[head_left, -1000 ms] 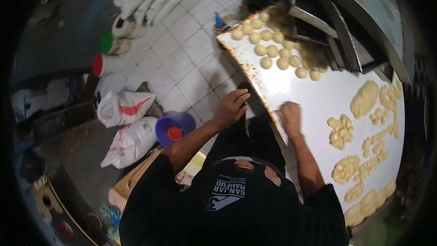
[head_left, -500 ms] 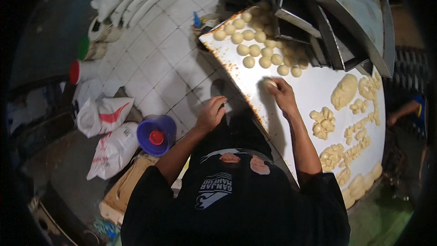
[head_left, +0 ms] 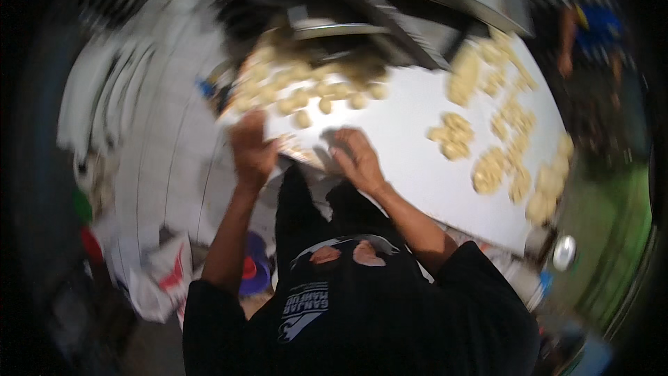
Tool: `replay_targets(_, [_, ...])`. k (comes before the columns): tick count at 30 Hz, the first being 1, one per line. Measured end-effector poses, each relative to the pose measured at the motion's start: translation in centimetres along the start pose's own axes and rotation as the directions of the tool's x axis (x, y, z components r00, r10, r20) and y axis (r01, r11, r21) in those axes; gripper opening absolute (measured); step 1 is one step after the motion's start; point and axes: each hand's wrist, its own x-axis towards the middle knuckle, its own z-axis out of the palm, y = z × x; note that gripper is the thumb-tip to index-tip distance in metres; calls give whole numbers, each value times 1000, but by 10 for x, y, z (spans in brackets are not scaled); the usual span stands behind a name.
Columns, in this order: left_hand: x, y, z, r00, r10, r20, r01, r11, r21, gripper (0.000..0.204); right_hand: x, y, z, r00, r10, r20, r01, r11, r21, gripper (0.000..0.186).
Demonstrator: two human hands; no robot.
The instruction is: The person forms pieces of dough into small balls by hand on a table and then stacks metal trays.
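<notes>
My left hand (head_left: 252,146) is over the table's left corner, smeared by motion. Its thumb stands away from the fingers, and no object shows in it. My right hand (head_left: 358,160) is low over the near edge of the white tabletop (head_left: 396,125), with thumb and fingers apart and nothing visible between them. Beyond both hands, several round dough balls (head_left: 301,119) lie in a loose group, partly in shadow. Farther right rest a long dough lump (head_left: 463,80), a cluster of dough pieces (head_left: 452,136) and more cut pieces (head_left: 490,170).
Dark metal pans (head_left: 341,28) stand at the table's back. Large dough lumps (head_left: 550,184) line its right edge. A purple tub (head_left: 256,271) and white sacks (head_left: 163,275) are on the floor at left. Another person's hand (head_left: 565,65) hangs at the far right.
The view has swung to the right. My left hand has moved forward to the table's corner. The dough ball that was under my right hand no longer shows there, and that hand's fingers have spread.
</notes>
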Motion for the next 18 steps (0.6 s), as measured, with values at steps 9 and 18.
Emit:
replay_targets(9, [51, 156, 111, 956, 162, 242, -107, 968, -227, 59, -223, 184, -159, 674, 484, -558, -581, 814, 4, 20])
replay_targets(18, [-43, 348, 259, 606, -73, 792, 687, 549, -475, 43, -177, 262, -222, 963, -65, -261, -121, 763, -635, 37])
